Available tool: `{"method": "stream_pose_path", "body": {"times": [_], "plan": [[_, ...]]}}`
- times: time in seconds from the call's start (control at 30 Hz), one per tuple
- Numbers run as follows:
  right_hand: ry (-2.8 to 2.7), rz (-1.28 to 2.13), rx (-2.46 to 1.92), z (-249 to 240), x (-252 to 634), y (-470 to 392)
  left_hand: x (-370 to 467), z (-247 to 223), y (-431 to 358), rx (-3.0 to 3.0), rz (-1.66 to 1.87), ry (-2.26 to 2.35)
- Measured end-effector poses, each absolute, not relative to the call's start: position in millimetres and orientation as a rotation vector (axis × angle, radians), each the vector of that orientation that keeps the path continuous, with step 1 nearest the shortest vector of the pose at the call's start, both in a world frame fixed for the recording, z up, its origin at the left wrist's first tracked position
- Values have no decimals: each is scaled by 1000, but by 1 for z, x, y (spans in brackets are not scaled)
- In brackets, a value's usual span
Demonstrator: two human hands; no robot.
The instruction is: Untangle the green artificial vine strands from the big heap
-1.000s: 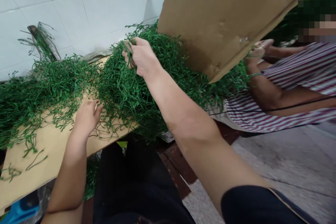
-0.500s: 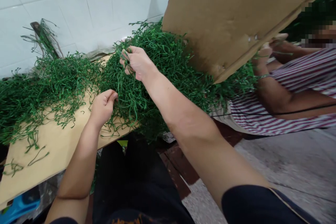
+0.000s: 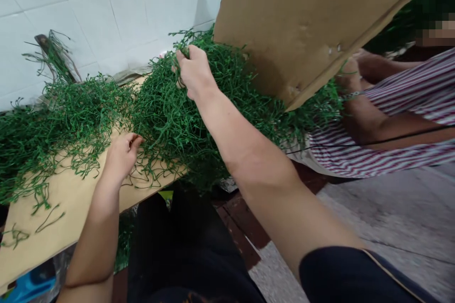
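Note:
A big heap of thin green plastic stems [image 3: 170, 109] lies on the tan board [image 3: 81, 203]. Over the upper part of this heap, my right hand [image 3: 195, 71] is closed on some green stems, which show between thumb and fingers. My left hand [image 3: 124, 151] is lower and to the left, just above the board at the heap's near edge. Its thumb and fingers are pressed together, and what they hold, if anything, is too small to make out. A looser, flatter pile of stems [image 3: 78, 109] spreads over the board's left part.
A large brown board [image 3: 305, 23] stands tilted behind the heap at the right. Beyond it sits a person in striped clothing [image 3: 401, 118], with bare arms near more green stems. White tiles [image 3: 124, 4] form the wall. A blue object [image 3: 31, 286] shows below the board at the lower left.
My right hand has moved up and slightly right with the stems. My left hand has moved left and a little down, away from the heap. The view has shifted slightly.

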State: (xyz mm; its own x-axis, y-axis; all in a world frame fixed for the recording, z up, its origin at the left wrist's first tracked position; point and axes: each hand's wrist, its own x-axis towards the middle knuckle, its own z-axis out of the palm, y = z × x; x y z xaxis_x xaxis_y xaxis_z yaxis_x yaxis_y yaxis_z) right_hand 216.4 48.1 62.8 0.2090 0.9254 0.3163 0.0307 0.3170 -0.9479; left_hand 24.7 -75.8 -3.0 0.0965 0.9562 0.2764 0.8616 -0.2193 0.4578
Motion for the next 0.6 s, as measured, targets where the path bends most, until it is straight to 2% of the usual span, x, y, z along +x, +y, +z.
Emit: {"method": "stream_pose_path", "body": {"times": [0.1,0.2,0.3,0.47,0.6], "plan": [[-1202,859,-1028,61,207,44,29,-6,-65,2074,894,1832],[-1198,895,-974,61,198,43,49,-9,-63,1894,1064,1507],[-1160,940,-958,64,194,44,72,-17,-63,1762,1083,1234],[-1073,899,-1000,65,202,50,86,-29,-77,1694,1063,1251],[-1103,722,-1014,57,204,60,89,-25,-99,1734,1109,1242]]}}
